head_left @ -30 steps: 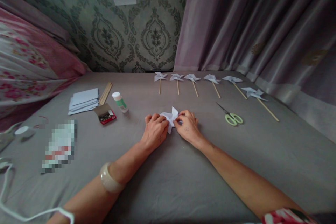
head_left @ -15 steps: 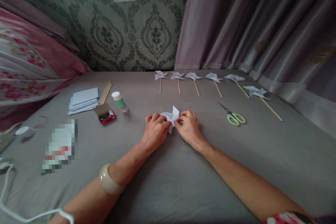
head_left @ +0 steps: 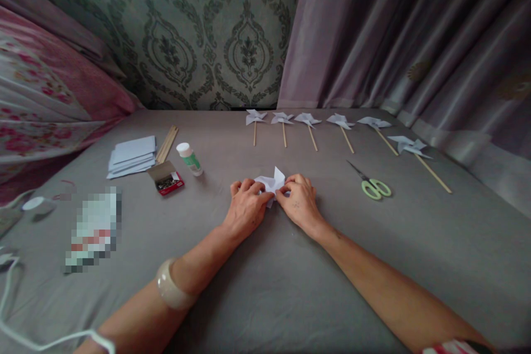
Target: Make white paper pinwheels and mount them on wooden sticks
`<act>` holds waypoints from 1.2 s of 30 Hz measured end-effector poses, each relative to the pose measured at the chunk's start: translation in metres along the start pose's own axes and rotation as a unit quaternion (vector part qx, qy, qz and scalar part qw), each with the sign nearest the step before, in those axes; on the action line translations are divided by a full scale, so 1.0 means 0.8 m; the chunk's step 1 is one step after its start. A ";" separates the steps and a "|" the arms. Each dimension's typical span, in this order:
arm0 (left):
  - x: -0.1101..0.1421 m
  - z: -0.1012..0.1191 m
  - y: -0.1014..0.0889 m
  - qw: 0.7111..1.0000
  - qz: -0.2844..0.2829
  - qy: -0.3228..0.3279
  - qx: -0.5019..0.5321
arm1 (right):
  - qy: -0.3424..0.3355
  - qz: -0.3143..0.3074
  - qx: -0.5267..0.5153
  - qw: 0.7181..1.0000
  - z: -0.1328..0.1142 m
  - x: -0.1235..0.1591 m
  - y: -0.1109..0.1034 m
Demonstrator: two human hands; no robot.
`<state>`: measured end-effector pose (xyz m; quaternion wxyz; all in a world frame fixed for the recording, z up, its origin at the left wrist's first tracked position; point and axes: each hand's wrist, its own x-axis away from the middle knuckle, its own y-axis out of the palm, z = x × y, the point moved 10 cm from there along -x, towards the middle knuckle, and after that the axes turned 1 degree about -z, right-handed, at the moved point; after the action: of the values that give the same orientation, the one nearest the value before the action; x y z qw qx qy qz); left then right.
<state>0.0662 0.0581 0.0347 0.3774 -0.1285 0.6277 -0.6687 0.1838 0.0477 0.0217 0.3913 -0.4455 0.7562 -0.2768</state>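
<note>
A white paper pinwheel [head_left: 271, 183] without a visible stick lies on the grey cloth in front of me, one pointed blade standing up. My left hand [head_left: 249, 204] presses on its left side, thumb reaching to the middle. From the right, my right hand [head_left: 299, 198] pinches the paper's edge between thumb and fingers. Both thumbs nearly meet at the pinwheel's centre, and the fingers hide much of the folds. Whether something small is also between the fingertips I cannot make out.
Finished pinwheels on sticks [head_left: 307, 120] line the back right. Green-handled scissors [head_left: 375, 188] lie to the right. On the left are stacked paper squares [head_left: 133, 154], wooden sticks [head_left: 167, 145], a glue stick [head_left: 189, 159], an open box of small metal pieces [head_left: 168, 181] and a white cable [head_left: 53, 343].
My left thumb has moved slightly right toward the pinwheel's centre, over the paper. The right hand keeps its pinch almost in place. The view has shifted slightly.
</note>
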 end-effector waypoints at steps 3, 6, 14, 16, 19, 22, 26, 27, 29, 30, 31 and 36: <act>0.000 0.001 -0.001 1.000 -0.004 0.001 -0.001 | -0.004 0.008 -0.003 1.000 0.000 0.000 0.000; -0.001 0.002 -0.002 1.000 -0.003 0.001 -0.003 | -0.004 0.009 0.000 1.000 0.000 0.000 0.000; -0.001 0.001 -0.002 1.000 -0.008 -0.005 -0.001 | 0.018 -0.025 0.013 0.999 0.001 -0.002 0.004; 0.000 0.001 -0.002 1.000 -0.007 -0.005 -0.001 | 0.017 -0.029 0.013 0.999 0.000 -0.002 0.004; 0.000 0.002 -0.003 1.000 -0.003 -0.003 0.002 | 0.020 -0.038 0.015 0.999 -0.001 -0.002 0.005; 0.001 0.002 -0.003 1.000 -0.001 -0.003 0.008 | 0.032 -0.054 0.020 0.998 0.000 -0.003 0.007; 0.000 0.001 -0.002 1.000 -0.007 -0.009 0.009 | 0.038 -0.066 0.028 0.997 0.000 -0.002 0.008; 0.000 0.001 -0.001 1.000 -0.009 -0.009 0.007 | 0.036 -0.066 0.030 0.997 0.000 -0.002 0.008; 0.000 0.001 -0.001 1.000 -0.009 -0.006 0.005 | 0.032 -0.063 0.034 0.997 -0.001 -0.002 0.008; 0.000 0.002 -0.001 1.000 -0.009 -0.005 0.004 | 0.030 -0.061 0.038 0.997 -0.001 -0.002 0.008; 0.001 0.002 -0.001 1.000 -0.010 -0.004 0.004 | 0.030 -0.061 0.042 0.997 -0.001 -0.002 0.009; 0.000 0.001 0.000 0.999 -0.030 -0.013 0.003 | 0.028 -0.062 0.058 0.996 -0.002 -0.001 0.010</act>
<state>0.0666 0.0576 0.0348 0.3659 -0.1552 0.6166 -0.6795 0.1789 0.0521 0.0166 0.3769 -0.4599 0.7209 -0.3559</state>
